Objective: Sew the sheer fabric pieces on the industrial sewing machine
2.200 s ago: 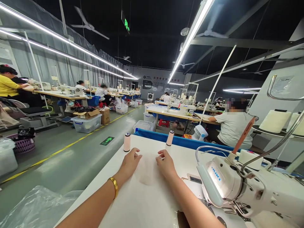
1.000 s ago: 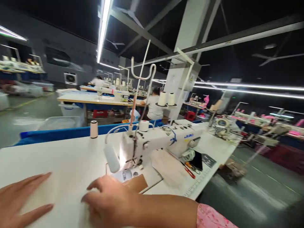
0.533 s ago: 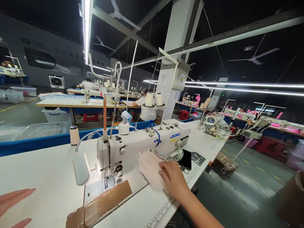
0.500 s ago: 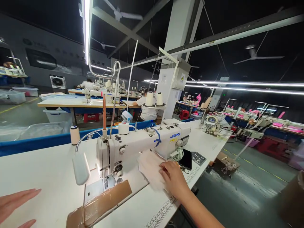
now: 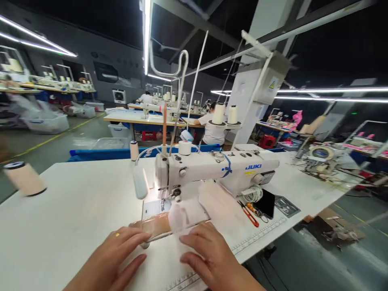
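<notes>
A white JUKI sewing machine (image 5: 212,167) stands on a white table (image 5: 69,206), its lamp lit over the needle plate (image 5: 153,208). My right hand (image 5: 209,252) pinches a small sheer white fabric piece (image 5: 182,216) just in front of the needle plate. My left hand (image 5: 113,256), with a ring on one finger, rests beside it, fingertips at the edge of a brown tape strip (image 5: 156,226). A stack of the same white fabric (image 5: 222,208) lies under the machine arm, to the right.
Red-handled snips (image 5: 249,214) and a black phone (image 5: 266,202) lie right of the stack. Thread cones (image 5: 24,178) (image 5: 133,150) stand on the table at left and back. A blue rail (image 5: 109,154) edges the far side. Other people sew at rows beyond.
My right hand came back from the fabric stack with one white piece to the front of the needle. My left hand moved in beside it. The view swung left.
</notes>
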Motion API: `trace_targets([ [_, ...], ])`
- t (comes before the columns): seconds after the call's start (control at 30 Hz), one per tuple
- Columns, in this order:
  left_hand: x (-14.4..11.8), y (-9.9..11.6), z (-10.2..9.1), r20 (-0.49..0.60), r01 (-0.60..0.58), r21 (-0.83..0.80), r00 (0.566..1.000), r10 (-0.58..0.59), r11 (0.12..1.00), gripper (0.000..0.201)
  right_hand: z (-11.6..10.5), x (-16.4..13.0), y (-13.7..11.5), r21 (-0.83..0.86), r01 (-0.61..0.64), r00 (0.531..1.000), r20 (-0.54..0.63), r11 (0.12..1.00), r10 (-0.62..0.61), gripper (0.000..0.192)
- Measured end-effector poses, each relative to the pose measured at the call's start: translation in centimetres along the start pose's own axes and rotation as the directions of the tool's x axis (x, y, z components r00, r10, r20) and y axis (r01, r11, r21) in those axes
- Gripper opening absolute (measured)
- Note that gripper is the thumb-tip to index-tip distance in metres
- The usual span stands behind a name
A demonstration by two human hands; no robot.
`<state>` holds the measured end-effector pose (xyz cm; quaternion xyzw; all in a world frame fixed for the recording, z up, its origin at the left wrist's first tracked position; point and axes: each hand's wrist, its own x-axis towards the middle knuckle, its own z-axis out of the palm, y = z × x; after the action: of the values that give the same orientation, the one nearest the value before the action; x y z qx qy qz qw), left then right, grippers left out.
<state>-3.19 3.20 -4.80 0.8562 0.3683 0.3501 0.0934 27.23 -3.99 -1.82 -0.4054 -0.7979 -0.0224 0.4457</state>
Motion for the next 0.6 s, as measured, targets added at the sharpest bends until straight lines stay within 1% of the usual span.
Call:
trace_targets([
  [0.03, 0.3, 0.8, -0.1, 0.041, 0.026, -0.041, 0.999, -0.024, 0.999, 0.027, 0.2, 0.0, -0.5, 0.103, -0.001, 0.999, 0.047, 0.995, -0.004, 0.021],
  [0.07, 0.7, 1.4, -0.3, 0.076, 0.051, -0.074, 0.996, -0.046, 0.996, 0.027, 0.2, -0.1, -0.8, 0.168, -0.029, 0.997, 0.071, 0.985, 0.017, 0.023],
  [0.1, 1.1, 1.8, -0.5, 0.11, 0.075, -0.093, 0.992, -0.065, 0.993, 0.026, 0.2, -0.1, -0.7, 0.192, -0.07, 0.995, 0.077, 0.979, 0.056, 0.024],
  [0.17, 1.7, 2.5, -0.6, 0.154, 0.111, -0.113, 0.984, -0.092, 0.987, 0.028, 0.4, -0.2, -0.2, 0.175, -0.114, 0.991, 0.088, 0.978, 0.1, 0.029],
  [0.23, 2.2, 3.0, -0.6, 0.148, 0.145, -0.117, 0.981, -0.127, 0.983, 0.03, 1.1, -0.4, 0.4, 0.145, -0.097, 0.989, 0.124, 0.985, 0.079, 0.033],
  [0.3, 2.4, 3.5, -0.3, 0.147, 0.162, -0.112, 0.979, -0.145, 0.98, 0.028, 2.3, -0.8, 0.5, 0.134, -0.084, 0.983, 0.172, 0.987, 0.06, 0.034],
  [0.4, 2.3, 4.3, 0.1, 0.175, 0.172, -0.092, 0.973, -0.154, 0.981, 0.016, 4.4, -1.2, -0.1, 0.124, -0.098, 0.968, 0.241, 0.987, 0.066, 0.038],
  [0.43, 2.1, 4.5, 0.2, 0.192, 0.181, -0.078, 0.968, -0.164, 0.98, 0.013, 5.0, -1.1, -0.4, 0.111, -0.113, 0.958, 0.275, 0.987, 0.079, 0.036],
  [0.47, 1.9, 4.6, 0.2, 0.214, 0.195, -0.058, 0.96, -0.179, 0.979, 0.012, 5.5, -1.0, -0.6, 0.096, -0.137, 0.944, 0.314, 0.986, 0.101, 0.03],
  [0.53, 1.2, 4.7, 0.2, 0.264, 0.241, -0.008, 0.937, -0.231, 0.97, 0.019, 6.0, -0.3, -0.9, 0.069, -0.237, 0.901, 0.388, 0.969, 0.193, 0.007],
  [0.57, 0.8, 4.6, 0.1, 0.292, 0.269, 0.015, 0.92, -0.261, 0.963, 0.022, 5.9, 0.1, -0.9, 0.066, -0.31, 0.874, 0.411, 0.948, 0.258, 0.008],
  [0.6, 0.5, 4.4, -0.2, 0.32, 0.296, 0.035, 0.902, -0.291, 0.955, 0.024, 5.7, 0.5, -0.8, 0.073, -0.388, 0.845, 0.425, 0.919, 0.324, 0.015],
])
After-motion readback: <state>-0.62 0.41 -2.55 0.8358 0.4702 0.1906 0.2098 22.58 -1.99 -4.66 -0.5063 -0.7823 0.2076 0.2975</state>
